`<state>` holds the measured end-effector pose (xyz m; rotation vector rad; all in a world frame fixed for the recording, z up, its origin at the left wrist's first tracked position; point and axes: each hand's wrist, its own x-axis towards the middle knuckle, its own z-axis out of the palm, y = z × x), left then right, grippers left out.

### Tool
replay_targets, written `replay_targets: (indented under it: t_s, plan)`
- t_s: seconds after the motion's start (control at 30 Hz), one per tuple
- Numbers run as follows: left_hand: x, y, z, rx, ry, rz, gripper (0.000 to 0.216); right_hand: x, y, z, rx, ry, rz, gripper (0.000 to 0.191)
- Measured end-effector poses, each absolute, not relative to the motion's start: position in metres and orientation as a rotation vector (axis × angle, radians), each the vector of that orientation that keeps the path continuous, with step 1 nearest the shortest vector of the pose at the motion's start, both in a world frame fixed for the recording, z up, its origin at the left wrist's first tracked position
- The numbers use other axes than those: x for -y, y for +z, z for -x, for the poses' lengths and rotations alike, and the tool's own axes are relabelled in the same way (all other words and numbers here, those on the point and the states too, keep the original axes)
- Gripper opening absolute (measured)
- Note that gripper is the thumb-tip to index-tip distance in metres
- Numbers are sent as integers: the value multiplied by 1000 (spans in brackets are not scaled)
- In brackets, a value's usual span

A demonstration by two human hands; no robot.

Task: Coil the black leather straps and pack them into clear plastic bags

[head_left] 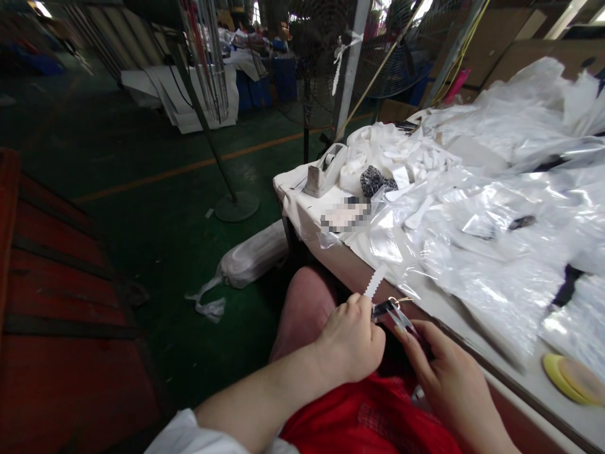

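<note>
My left hand is closed in a pinch on a small white strip with a zigzag edge, held just below the table edge. My right hand is closed on a small pair of metal snips. The blades point left and meet the left fingers at the base of the strip. Both hands hover over my lap, which is covered by red cloth.
A table covered with clear plastic bags and white strips runs to the right. A tape dispenser sits at its far corner. A yellow disc lies near the right edge. A fan stand and a white bundle are on the green floor.
</note>
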<state>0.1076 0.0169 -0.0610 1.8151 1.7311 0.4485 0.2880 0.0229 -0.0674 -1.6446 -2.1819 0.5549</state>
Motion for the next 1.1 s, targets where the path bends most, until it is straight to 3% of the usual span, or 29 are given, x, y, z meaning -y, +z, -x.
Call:
replay_targets:
  t_s: [0.53, 0.83, 1.1]
  plan:
    - [-19, -61, -105, -1708, 442, -1768, 18, -20, -72, -288, 2265, 394, 1608, 45]
    - [-18, -61, -111, -1716, 433, -1795, 18, -22, -77, -284, 2404, 72, 1608, 52]
    - [-18, -66, -109, -1720, 431, -1806, 18, -23, -83, -287, 2435, 176, 1599, 49]
